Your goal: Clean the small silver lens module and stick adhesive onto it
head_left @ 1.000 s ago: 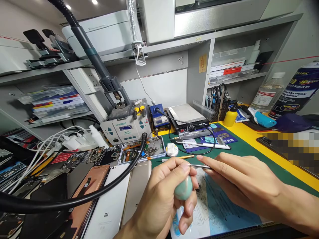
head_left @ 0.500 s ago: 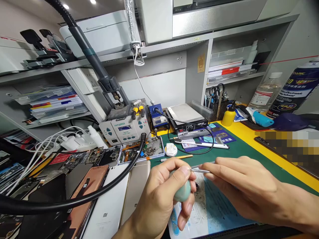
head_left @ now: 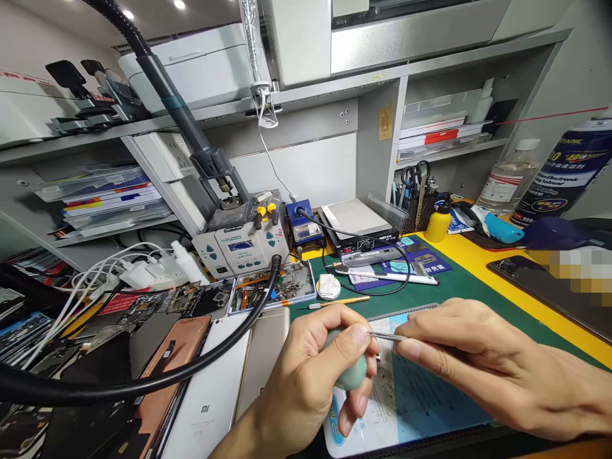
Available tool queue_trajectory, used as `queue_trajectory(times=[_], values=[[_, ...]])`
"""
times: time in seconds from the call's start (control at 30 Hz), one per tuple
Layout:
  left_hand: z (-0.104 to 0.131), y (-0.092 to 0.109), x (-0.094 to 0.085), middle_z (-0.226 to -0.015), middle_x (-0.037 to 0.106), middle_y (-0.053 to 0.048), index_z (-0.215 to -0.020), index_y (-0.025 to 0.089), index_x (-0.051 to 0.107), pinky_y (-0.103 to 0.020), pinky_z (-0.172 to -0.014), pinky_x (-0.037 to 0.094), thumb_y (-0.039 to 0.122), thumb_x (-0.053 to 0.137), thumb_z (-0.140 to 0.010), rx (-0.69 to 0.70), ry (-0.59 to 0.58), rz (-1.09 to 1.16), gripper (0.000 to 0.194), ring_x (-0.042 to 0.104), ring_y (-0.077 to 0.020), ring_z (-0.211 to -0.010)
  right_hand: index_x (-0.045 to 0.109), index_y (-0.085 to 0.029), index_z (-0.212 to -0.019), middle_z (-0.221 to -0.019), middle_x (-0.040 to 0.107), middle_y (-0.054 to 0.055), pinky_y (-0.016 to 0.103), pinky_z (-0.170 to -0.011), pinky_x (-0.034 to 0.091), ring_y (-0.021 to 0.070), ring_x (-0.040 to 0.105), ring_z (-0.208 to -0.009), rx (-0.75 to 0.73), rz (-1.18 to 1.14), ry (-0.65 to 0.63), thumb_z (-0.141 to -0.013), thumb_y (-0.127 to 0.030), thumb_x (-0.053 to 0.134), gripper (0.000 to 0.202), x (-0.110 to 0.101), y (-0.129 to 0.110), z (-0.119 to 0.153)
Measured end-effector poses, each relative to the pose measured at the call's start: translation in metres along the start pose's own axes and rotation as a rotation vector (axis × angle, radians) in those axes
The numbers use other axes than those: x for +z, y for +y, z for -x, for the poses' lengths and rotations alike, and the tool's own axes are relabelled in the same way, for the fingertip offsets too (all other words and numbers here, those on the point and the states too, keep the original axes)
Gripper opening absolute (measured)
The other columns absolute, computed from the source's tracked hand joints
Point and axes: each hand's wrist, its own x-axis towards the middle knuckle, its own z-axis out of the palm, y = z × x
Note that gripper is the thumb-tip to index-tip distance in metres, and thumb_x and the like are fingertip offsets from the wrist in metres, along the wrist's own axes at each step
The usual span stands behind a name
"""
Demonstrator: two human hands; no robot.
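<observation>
My left hand [head_left: 318, 376] is closed around a rounded pale green object [head_left: 352, 373], which shows between thumb and fingers. Thin metal tweezers [head_left: 385, 336] are pinched in my right hand [head_left: 473, 360], and their tips reach the left thumb and index fingertip. Whatever lies at the tips is too small to make out. Both hands are above a white and blue mat [head_left: 421, 401]. A small dark item with a bright edge, partly hidden, shows just beyond the left fingers.
Phones [head_left: 213, 389] and a black hose [head_left: 191, 376] lie at the left. Behind are a parts tray [head_left: 291, 284], a white round container [head_left: 328, 287], a brush [head_left: 387, 276] and a yellow bottle [head_left: 438, 223]. A dark phone [head_left: 540, 290] rests at the right.
My right hand has turned, and its thumb now shows below the tweezers. The tweezers look more closed. My left hand has barely moved.
</observation>
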Motion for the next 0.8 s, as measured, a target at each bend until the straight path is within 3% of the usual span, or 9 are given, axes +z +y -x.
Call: queue_trajectory(times=[0.23, 0.37, 0.5, 0.6, 0.8], values=[[-0.001, 0.002, 0.001, -0.063, 0.055, 0.001, -0.082, 0.015, 0.058, -0.012, -0.031, 0.032, 0.038, 0.058, -0.093, 0.005, 0.007, 0.037, 0.026, 0.043, -0.0039, -0.037, 0.077, -0.022, -0.086, -0.067, 0.061, 0.0, 0.023, -0.051, 0.044, 0.0137, 0.052, -0.059, 0.333, -0.447, -0.306, -0.099, -0.042, 0.051, 0.035, -0.007, -0.001, -0.006], [-0.002, 0.002, 0.001, -0.066, 0.056, 0.0, -0.081, 0.013, 0.059, -0.012, -0.031, 0.035, 0.035, 0.06, -0.092, 0.006, 0.013, 0.087, 0.025, 0.045, -0.0035, -0.038, 0.068, -0.017, -0.074, -0.061, 0.039, -0.004, 0.022, -0.051, 0.029, 0.0096, 0.033, -0.057, 0.508, -0.75, -0.448, -0.096, -0.045, 0.057, 0.037, -0.002, 0.005, -0.004], [-0.002, 0.003, 0.003, -0.066, 0.056, 0.0, -0.081, 0.013, 0.059, -0.012, -0.03, 0.037, 0.03, 0.058, -0.092, 0.006, 0.002, 0.17, 0.021, 0.046, -0.0043, -0.038, 0.063, -0.014, -0.075, -0.056, 0.034, -0.006, 0.023, -0.047, 0.022, 0.0078, 0.027, -0.053, 0.646, -1.001, -0.434, -0.093, -0.05, 0.06, 0.041, 0.006, 0.007, 0.0], [-0.002, 0.005, 0.005, -0.065, 0.056, 0.001, -0.081, 0.013, 0.059, -0.013, -0.029, 0.036, 0.028, 0.055, -0.093, -0.004, 0.004, 0.204, 0.019, 0.043, -0.0037, -0.035, 0.068, -0.013, -0.083, -0.055, 0.036, -0.006, 0.021, -0.046, 0.021, 0.0071, 0.028, -0.051, 0.682, -1.052, -0.414, -0.093, -0.051, 0.06, 0.04, 0.008, 0.006, 0.0], [-0.001, 0.007, 0.007, -0.063, 0.053, 0.002, -0.081, 0.014, 0.059, -0.012, -0.03, 0.031, 0.03, 0.055, -0.094, -0.012, 0.098, 0.057, 0.021, 0.039, -0.0035, -0.037, 0.071, -0.014, -0.089, -0.055, 0.036, -0.006, 0.021, -0.044, 0.021, 0.0076, 0.029, -0.05, 0.711, -1.047, -0.399, -0.093, -0.053, 0.059, 0.041, 0.005, 0.007, 0.0]])
